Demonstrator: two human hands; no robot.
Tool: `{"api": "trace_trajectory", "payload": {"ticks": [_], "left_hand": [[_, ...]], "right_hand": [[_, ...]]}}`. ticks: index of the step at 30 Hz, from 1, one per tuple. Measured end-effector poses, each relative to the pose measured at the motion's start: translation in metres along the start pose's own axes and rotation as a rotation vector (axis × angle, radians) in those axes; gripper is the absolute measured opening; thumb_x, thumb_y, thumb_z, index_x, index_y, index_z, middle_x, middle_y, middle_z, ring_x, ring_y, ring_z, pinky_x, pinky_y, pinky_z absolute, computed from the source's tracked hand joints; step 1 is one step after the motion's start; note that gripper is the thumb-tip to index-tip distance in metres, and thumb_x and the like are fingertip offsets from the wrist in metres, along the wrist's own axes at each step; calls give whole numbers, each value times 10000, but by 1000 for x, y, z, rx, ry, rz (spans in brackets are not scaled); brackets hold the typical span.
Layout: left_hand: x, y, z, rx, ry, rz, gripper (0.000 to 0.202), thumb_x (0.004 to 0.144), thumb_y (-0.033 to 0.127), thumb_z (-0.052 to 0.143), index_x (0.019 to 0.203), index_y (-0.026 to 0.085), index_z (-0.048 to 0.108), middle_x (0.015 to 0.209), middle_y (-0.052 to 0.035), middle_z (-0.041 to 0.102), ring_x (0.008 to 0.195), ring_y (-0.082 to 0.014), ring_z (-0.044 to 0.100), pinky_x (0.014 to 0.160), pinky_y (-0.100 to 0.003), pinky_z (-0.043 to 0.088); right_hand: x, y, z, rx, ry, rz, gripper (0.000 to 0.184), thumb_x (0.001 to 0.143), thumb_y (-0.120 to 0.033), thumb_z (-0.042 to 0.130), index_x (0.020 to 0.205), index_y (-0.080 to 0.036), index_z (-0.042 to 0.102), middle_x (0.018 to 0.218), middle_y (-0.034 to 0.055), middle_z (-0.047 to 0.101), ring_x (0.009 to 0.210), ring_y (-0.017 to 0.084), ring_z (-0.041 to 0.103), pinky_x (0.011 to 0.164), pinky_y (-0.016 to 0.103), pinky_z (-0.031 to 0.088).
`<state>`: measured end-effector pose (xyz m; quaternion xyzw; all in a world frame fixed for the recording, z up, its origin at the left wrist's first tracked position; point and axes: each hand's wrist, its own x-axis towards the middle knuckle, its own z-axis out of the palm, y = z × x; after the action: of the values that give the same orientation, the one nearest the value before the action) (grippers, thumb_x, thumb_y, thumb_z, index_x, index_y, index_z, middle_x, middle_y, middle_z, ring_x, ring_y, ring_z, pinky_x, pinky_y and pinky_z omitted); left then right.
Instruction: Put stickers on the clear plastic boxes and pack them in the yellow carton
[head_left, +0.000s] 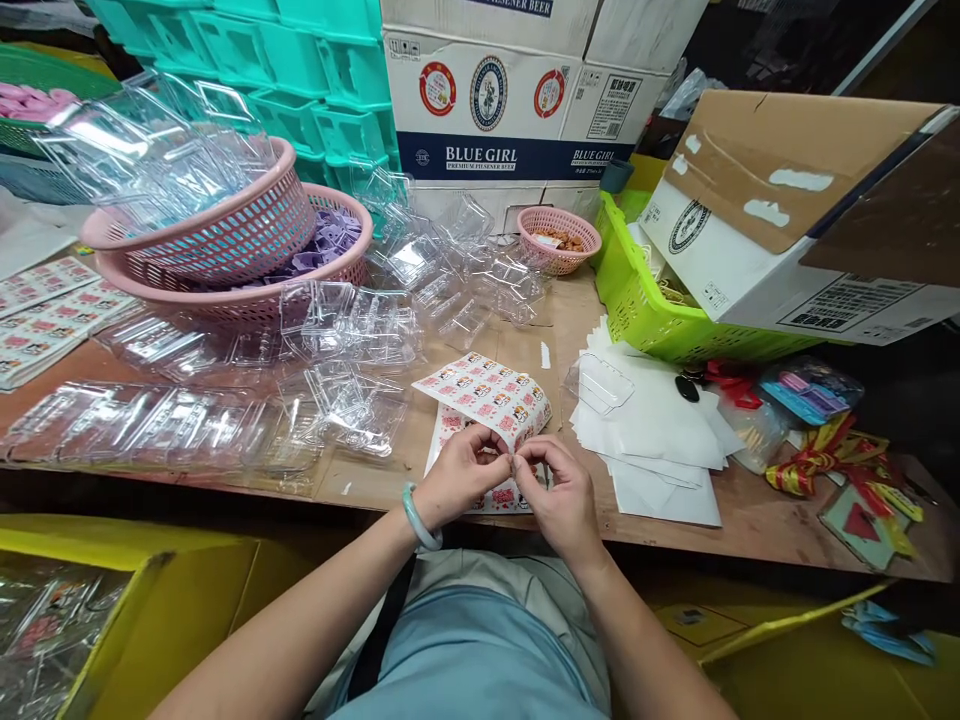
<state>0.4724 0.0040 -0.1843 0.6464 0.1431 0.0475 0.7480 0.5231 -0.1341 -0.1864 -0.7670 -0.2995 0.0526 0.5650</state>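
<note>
Left hand (461, 482) and right hand (562, 500) together at near edge of table (787, 540), mid-scene. Fingers of both pinched on near edge of printed sheet (484, 388), raised, curled at right end. Second sheet (445, 428) on table underneath, partly hidden. Clear plastic boxes (349, 320) to left; stacked pink baskets (255, 240) far left. White papers (652, 430) just right; green basket (645, 305) far right. Bracelet (417, 518) on left wrist.
</note>
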Motion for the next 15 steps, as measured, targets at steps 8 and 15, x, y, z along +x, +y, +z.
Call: {"api": "trace_trajectory", "payload": {"ticks": [8, 15], "left_hand": [[-2, 1, 3, -8, -3, -58, 170, 659, 270, 703, 684, 132, 606, 682, 4, 608, 646, -107, 545, 630, -229, 448], [-2, -2, -1, -383, 3, -225, 287, 608, 327, 790, 733, 121, 633, 670, -6, 634, 622, -113, 594, 679, -265, 496]], "right_hand": [[2, 5, 3, 225, -43, 214, 140, 828, -266, 599, 713, -187, 581, 748, -2, 544, 703, 132, 526, 656, 241, 437], [-3, 7, -3, 58, 7, 13, 52, 861, -235, 574, 829, -204, 602, 875, 37, 589, 840, 172, 570, 789, 309, 478]]}}
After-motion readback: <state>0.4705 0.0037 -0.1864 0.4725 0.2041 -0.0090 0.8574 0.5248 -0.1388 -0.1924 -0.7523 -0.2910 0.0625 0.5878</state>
